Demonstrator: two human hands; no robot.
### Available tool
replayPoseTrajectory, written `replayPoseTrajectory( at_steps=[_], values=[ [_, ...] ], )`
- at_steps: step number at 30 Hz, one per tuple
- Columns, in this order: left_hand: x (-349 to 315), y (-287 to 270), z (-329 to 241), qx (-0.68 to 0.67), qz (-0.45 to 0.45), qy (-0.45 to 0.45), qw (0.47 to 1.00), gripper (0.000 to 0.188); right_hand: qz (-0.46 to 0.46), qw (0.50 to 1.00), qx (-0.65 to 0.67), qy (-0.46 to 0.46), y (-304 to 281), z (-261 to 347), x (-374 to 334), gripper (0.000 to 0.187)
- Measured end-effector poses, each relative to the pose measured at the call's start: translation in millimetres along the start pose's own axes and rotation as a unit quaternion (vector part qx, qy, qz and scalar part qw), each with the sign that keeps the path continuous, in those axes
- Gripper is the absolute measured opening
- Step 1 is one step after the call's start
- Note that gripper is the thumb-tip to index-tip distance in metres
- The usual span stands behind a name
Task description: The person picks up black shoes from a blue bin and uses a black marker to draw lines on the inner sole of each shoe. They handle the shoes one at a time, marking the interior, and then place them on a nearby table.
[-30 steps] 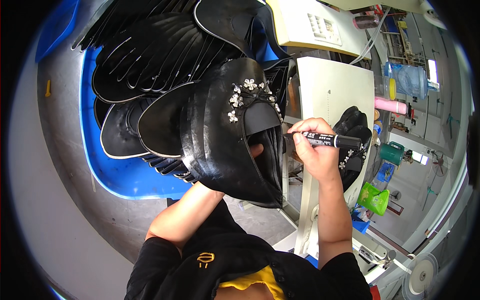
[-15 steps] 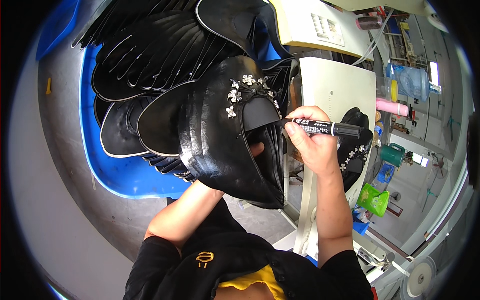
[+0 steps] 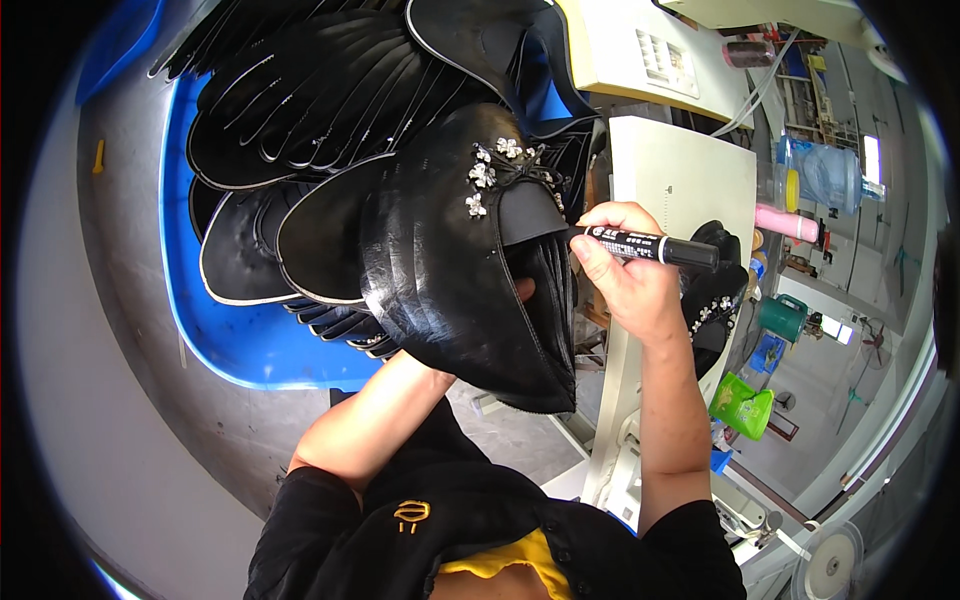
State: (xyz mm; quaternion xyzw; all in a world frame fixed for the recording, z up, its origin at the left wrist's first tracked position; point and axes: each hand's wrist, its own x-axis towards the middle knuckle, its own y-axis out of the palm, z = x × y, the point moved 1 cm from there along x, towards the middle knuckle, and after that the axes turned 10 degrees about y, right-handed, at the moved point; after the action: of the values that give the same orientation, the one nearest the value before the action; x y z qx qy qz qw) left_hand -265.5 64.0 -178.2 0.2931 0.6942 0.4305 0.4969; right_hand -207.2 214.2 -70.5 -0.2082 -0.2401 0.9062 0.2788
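Observation:
My right hand (image 3: pixel 640 285) pinches a black marker pen (image 3: pixel 650 247) with white lettering. Its tip end points left and meets the edge of a black leather shoe upper (image 3: pixel 430 260), near the dark cut-out panel (image 3: pixel 530 215). White flower ornaments and a black bow (image 3: pixel 515 170) sit around that panel. From below, my left hand (image 3: pixel 525 289) supports the upper, which lies in a stack of several others. Only a fingertip shows inside the opening and the wrist below; the remaining fingers are hidden behind the leather.
A blue bin (image 3: pixel 240 350) on the left holds many nested black uppers (image 3: pixel 320 95). A cream machine table (image 3: pixel 680 165) stands at the right, with another flowered black piece (image 3: pixel 712 300) on it. Beyond are a water jug (image 3: pixel 825 172), a pink bottle (image 3: pixel 787 222) and a green bag (image 3: pixel 742 405).
The ornamented upper and the view have shifted slightly against each other. The marker stays in my right hand at the panel's edge, and my left hand keeps its hold.

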Motion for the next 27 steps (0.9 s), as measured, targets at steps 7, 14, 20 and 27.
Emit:
replayPoseTrajectory(
  at_steps=[7, 14, 20, 27],
  values=[
    [2, -7, 5, -0.033, 0.007, -0.017, 0.999, 0.026, 0.015, 0.999, -0.013, 0.034, -5, -1, -2, 0.021],
    [0, 2, -2, -0.019, 0.000, 0.021, 1.000, 0.027, -0.001, 1.000, -0.009, 0.003, -1, -5, 2, 0.021],
    [-1, -2, 3, -0.121, 0.006, -0.029, 0.992, 0.030, 0.033, 0.999, -0.001, 0.031, -4, -1, 4, 0.018],
    [2, -4, 6, -0.105, 0.004, -0.034, 0.994, 0.030, 0.063, 0.996, -0.018, 0.062, -4, 7, 7, 0.019]
  ],
)
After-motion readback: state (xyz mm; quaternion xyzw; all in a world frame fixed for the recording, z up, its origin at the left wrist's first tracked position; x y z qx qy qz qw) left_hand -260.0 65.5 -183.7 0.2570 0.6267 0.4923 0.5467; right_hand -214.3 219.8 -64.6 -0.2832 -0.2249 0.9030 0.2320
